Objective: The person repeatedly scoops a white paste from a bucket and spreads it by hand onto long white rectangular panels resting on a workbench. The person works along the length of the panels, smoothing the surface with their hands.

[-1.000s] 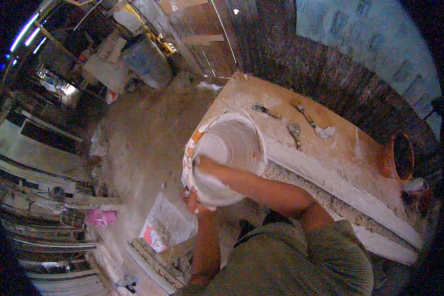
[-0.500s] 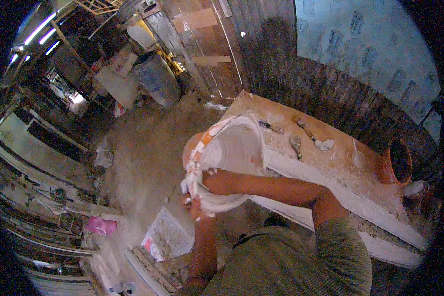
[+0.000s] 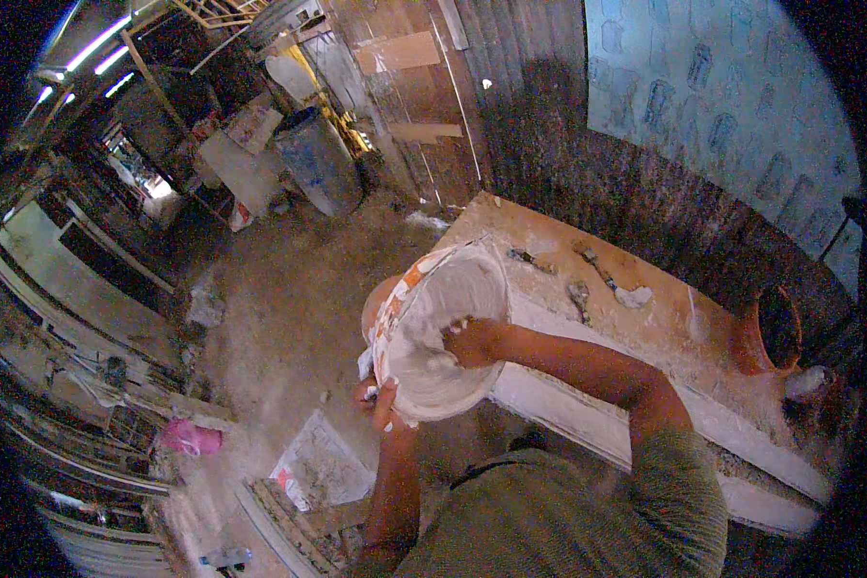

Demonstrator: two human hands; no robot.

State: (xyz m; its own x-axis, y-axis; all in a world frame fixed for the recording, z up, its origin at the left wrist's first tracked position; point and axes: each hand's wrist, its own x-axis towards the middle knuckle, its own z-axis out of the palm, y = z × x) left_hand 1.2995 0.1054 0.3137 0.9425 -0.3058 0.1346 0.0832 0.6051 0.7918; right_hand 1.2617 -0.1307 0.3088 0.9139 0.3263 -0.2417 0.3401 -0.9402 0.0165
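An orange bucket [image 3: 443, 380], its inside and rim smeared with white paste, is tilted with its mouth toward me. My left hand [image 3: 380, 397] grips the rim at its lower left; white paste sticks to the fingers. Inside the bucket is my right hand [image 3: 472, 342], near the paste-coated inner wall, with its fingers curled and whitened. Whatever those fingers may hold is hidden.
On the right, a wooden bench [image 3: 665, 323] carries several small tools [image 3: 578, 299] and a brown pot [image 3: 766, 332]. A white sack [image 3: 323, 462] and a pink bag [image 3: 193, 436] lie low on the left. Farther back stands a blue barrel [image 3: 318, 159].
My right hand has moved from the bucket's left rim rightward into its inside. The left hand stays on the rim, and the view has shifted slightly.
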